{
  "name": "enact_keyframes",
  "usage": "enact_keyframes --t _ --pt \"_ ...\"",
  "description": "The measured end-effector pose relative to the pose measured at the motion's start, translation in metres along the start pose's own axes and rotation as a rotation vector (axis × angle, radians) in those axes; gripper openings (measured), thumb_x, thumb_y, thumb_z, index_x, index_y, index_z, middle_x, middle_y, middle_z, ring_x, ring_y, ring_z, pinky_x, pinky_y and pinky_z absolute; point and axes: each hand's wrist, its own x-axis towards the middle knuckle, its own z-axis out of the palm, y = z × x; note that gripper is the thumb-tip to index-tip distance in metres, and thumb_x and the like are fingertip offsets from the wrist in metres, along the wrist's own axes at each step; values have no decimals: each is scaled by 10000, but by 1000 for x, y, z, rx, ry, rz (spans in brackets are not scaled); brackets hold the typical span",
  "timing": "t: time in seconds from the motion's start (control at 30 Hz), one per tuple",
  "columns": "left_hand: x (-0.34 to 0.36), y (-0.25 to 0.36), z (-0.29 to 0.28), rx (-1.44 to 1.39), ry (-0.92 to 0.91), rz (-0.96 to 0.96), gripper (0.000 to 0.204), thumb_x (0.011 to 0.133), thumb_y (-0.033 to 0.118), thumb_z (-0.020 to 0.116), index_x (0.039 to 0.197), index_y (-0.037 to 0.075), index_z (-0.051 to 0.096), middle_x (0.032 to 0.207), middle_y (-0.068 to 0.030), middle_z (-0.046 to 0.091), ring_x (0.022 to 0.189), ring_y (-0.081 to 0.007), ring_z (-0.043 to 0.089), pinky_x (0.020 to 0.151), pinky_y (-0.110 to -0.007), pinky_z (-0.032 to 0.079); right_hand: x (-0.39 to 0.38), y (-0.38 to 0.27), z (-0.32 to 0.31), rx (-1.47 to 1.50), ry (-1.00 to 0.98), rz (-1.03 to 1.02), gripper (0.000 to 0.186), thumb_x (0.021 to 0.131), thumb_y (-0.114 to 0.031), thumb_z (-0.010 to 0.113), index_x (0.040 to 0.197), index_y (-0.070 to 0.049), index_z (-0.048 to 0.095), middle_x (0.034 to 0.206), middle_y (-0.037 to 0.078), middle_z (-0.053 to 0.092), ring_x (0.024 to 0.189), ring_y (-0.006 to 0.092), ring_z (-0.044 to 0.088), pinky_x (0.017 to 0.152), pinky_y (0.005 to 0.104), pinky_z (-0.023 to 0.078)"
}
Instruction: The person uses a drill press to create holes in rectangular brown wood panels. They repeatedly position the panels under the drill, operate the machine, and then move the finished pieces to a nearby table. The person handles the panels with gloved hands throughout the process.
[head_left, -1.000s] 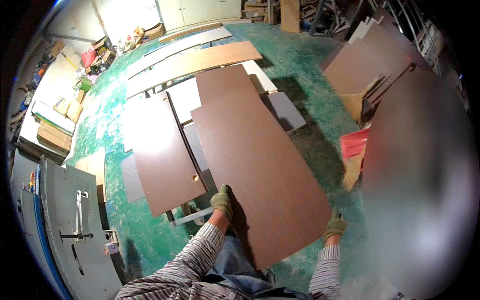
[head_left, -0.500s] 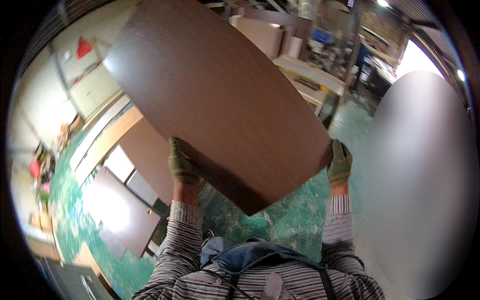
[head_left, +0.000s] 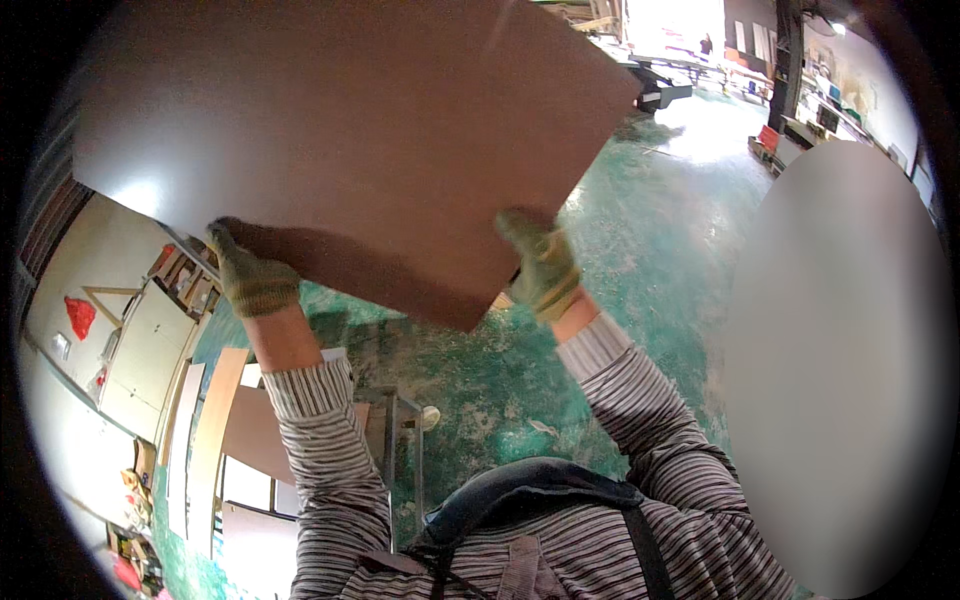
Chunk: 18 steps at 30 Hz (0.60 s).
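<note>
A large dark brown board (head_left: 370, 130) fills the top middle, raised in front of me and tilted, with a bright glint on its left part. My left hand (head_left: 250, 270) wears an olive knit glove and grips the board's lower left edge. My gloved right hand (head_left: 540, 265) grips it near the lower right edge, thumb on its face. Below, to the left, several flat boards (head_left: 230, 420) in brown, tan and white lie over a metal frame (head_left: 420, 460), partly hidden by my left arm.
Green painted floor (head_left: 640, 200) stretches ahead toward benches (head_left: 680, 70) and a dark post (head_left: 785, 70) at the back right. A small distant figure, apparently a person (head_left: 706, 45), is near the bright opening. A cream cabinet (head_left: 145, 350) and piled items (head_left: 140, 560) line the left wall.
The brown board has been lifted off the lower boards, raised and swung round with both hands on it. The view has turned rightward, bringing the far opening into the top of the picture.
</note>
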Motion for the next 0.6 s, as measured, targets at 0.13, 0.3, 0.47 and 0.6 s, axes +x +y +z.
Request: enact_keyframes --t 0.13,0.3,0.47,0.6 --pt "38 0 41 -57 43 -61 621 1021 541 520 1452 93 509 1452 -108 550 1312 -285 525 1113 -459 399 -20 68 1 -209 -104 134 433 901 -255 786 1254 -60 630 1195 68 692 1025 211 675 897 363 568" --pt "59 -1 60 99 -22 35 584 1038 555 434 1398 111 555 1383 -120 587 1276 -270 528 1099 -438 389 -49 118 -30 -707 -233 223 374 932 -235 756 1239 -38 676 1145 80 709 982 186 683 890 319 558" --pt "80 -6 60 14 -10 28 503 1076 445 419 1366 59 563 1345 -140 599 1233 -248 549 1063 -400 433 -36 44 -30 -747 156 -262 269 899 -181 773 1094 -10 701 1039 145 730 848 200 711 780 332 583" --pt "67 -14 69 -68 -42 44 577 1096 449 346 1486 35 446 1494 -158 497 1378 -287 463 1148 -408 396 7 -40 13 -1499 92 -1043 472 802 -244 793 1211 -59 648 1203 155 666 1034 361 665 907 473 545"
